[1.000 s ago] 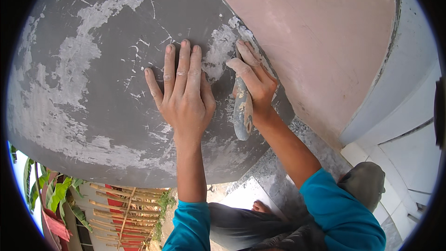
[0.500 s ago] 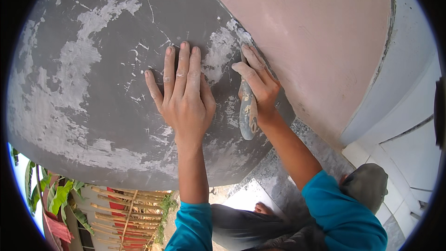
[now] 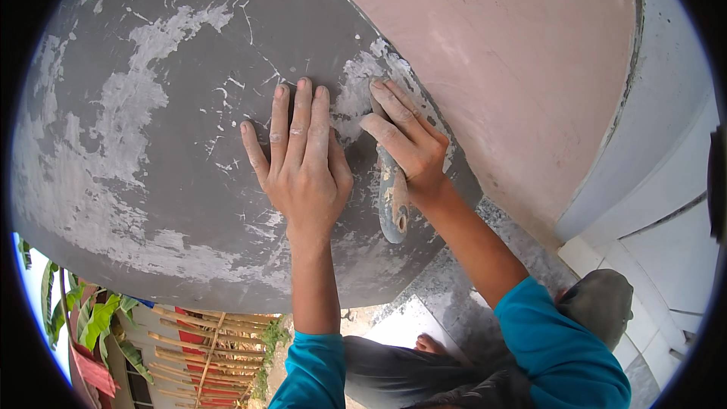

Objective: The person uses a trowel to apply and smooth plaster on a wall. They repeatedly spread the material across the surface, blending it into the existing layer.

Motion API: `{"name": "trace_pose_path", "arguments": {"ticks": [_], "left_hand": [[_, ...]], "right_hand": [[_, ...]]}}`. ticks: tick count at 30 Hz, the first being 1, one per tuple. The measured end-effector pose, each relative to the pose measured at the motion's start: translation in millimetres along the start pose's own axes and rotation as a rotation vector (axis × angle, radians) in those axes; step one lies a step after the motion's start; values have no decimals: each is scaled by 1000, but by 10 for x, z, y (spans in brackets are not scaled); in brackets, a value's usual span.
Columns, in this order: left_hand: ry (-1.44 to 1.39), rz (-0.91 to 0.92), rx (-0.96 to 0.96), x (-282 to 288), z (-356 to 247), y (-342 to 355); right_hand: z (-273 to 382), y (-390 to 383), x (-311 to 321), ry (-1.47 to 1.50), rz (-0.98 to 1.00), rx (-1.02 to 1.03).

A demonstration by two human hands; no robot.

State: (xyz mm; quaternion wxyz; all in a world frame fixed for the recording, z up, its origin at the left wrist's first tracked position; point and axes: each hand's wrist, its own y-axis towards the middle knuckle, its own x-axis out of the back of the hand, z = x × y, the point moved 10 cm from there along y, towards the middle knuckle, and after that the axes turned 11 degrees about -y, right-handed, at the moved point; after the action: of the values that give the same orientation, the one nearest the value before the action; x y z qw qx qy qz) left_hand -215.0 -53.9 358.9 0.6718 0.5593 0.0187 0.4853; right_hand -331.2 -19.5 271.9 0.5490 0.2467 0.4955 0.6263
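Observation:
My left hand (image 3: 303,170) lies flat on a dark grey curved surface (image 3: 159,182) streaked with patches of pale filler, its fingers stretched out and slightly apart. Just to its right, my right hand (image 3: 413,144) grips a putty knife (image 3: 392,201) with a worn, crusted grey handle. The knife's blade is mostly hidden under my fingers, over a pale patch beside the edge of the grey surface. Both hands have whitish dust on the fingers.
A pink plastered surface (image 3: 507,68) adjoins the grey one along its right edge, with pale panels (image 3: 659,250) beyond. Below are dusty floor tiles (image 3: 469,273), my knee (image 3: 598,303) and bare foot (image 3: 429,343). A bamboo fence (image 3: 204,341) and leafy plants (image 3: 98,318) show at lower left.
My right hand and the knife have shifted left and downward since half a second ago, toward my left hand. My left hand has moved only slightly down and to the right.

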Motion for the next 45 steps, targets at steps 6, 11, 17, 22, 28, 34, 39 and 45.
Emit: {"name": "trace_pose_path", "arguments": {"ticks": [6,11,17,22,28,34,39,45], "left_hand": [[-3,11,1,-9,17,-19],[-5,13,17,-7,31,-19],[-2,5,-12,14,-14,13],[4,19,4,-20,16,-17],[0,1,3,2,14,-10],[18,4,-9,-17,-6,8],[-3,60,-30,-28,53,-71],[85,142,49,164,221,-298]], "right_hand": [[33,-17,-22,-20,-4,-11],[-52,-2,9,-24,-16,-71],[-71,20,25,-41,-14,-129],[-22,63,-8,-19,-17,-19],[-56,8,-4,-52,-18,-56],[332,-326,-11,-42,20,100],[5,-357,17,-75,18,-183],[477,-364,-118,6,62,42]]}}
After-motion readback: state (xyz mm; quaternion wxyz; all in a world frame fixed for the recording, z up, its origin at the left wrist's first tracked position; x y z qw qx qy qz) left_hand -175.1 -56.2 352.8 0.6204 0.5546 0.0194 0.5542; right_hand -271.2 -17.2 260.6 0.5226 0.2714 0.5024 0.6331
